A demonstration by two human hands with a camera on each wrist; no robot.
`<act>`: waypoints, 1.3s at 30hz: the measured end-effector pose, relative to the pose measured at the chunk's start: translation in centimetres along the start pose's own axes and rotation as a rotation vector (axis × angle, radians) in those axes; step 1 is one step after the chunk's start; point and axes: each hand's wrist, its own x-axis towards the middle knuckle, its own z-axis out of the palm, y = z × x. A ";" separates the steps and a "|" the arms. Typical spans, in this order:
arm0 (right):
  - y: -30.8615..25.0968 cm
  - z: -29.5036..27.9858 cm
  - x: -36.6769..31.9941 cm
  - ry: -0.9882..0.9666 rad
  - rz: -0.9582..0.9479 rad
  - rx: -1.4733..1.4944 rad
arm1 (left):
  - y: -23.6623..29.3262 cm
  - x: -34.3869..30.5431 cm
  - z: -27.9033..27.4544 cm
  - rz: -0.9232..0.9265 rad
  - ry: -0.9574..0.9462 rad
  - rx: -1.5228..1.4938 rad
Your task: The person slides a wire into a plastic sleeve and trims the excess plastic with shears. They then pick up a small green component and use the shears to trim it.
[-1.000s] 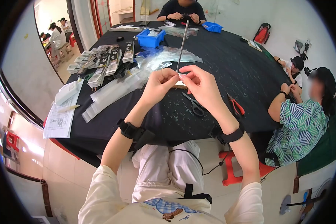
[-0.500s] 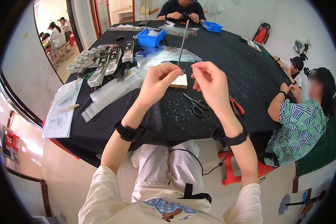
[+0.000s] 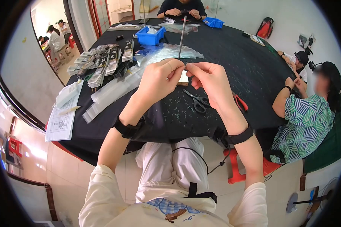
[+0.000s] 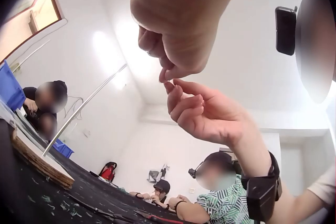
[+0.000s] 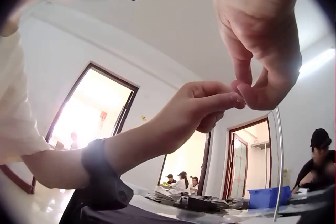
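In the head view my left hand [image 3: 161, 80] and right hand [image 3: 213, 81] meet fingertip to fingertip above the table. Each pinches with thumb and forefinger; the piece between them is tiny and mostly hidden, and I cannot tell its kind. Both wrist views show the fingertips together, the right hand [image 4: 210, 121] below in one and the left hand [image 5: 184, 109] from the side in the other. Just beyond them a thin metal rod [image 3: 182, 38] rises from a wooden block [image 3: 183, 80] with a pale top, its side edge plain in the left wrist view.
Black-handled scissors [image 3: 197, 103] and red-handled pliers [image 3: 240, 103] lie near my right forearm. To the left are clear plastic sleeves [image 3: 113, 92], printed packets [image 3: 113, 62] and a paper sheet [image 3: 60, 121]. A blue bin [image 3: 150, 36] stands farther back. Small clippings dot the black cloth; other people sit around the table.
My hands were together, parted half a second ago as the right moved away to the right, and now meet again at the fingertips. The head view has shifted slightly.
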 end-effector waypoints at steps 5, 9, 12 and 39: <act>0.5 0.0 0.4 -0.004 0.031 0.078 | 0.2 0.1 -0.3 0.011 -0.040 0.073; 1.0 0.0 0.7 -0.013 0.037 0.209 | 0.3 0.2 -0.4 0.051 -0.037 0.131; 1.1 0.2 0.8 -0.007 0.005 0.220 | 0.2 0.1 -0.2 0.061 -0.048 0.170; -2.9 -0.7 15.0 0.251 -0.609 -0.442 | -3.3 1.9 -0.2 -0.961 0.303 -1.523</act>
